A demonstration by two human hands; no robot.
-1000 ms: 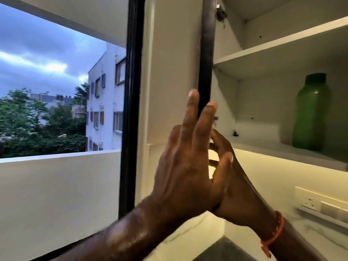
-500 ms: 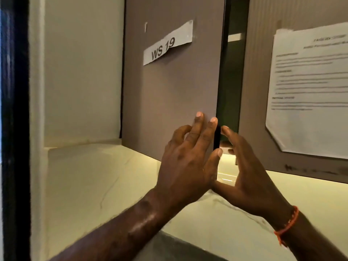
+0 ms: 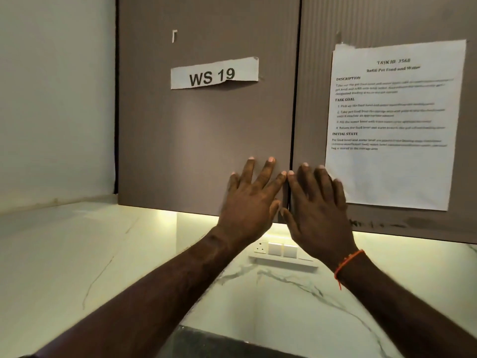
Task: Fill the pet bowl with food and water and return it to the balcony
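Observation:
Two brown upper cabinet doors fill the view, both closed with a thin dark gap between them. My left hand (image 3: 251, 200) lies flat with fingers spread on the lower right corner of the left cabinet door (image 3: 180, 140). My right hand (image 3: 318, 202), an orange thread on its wrist, lies flat on the lower left corner of the right cabinet door (image 3: 309, 99). Neither hand holds anything. No pet bowl, food or water is in sight.
A "WS 19" paper label (image 3: 214, 73) is taped to the left door and a printed task sheet (image 3: 392, 122) to the right one. Below are a lit marble backsplash (image 3: 284, 293), a wall socket with switches (image 3: 277, 249) and a dark counter edge (image 3: 206, 342). A white wall (image 3: 54, 99) stands at left.
The left cabinet door swung from wide open to fully closed under my hands. My view turned from the window and open shelf to the closed doors.

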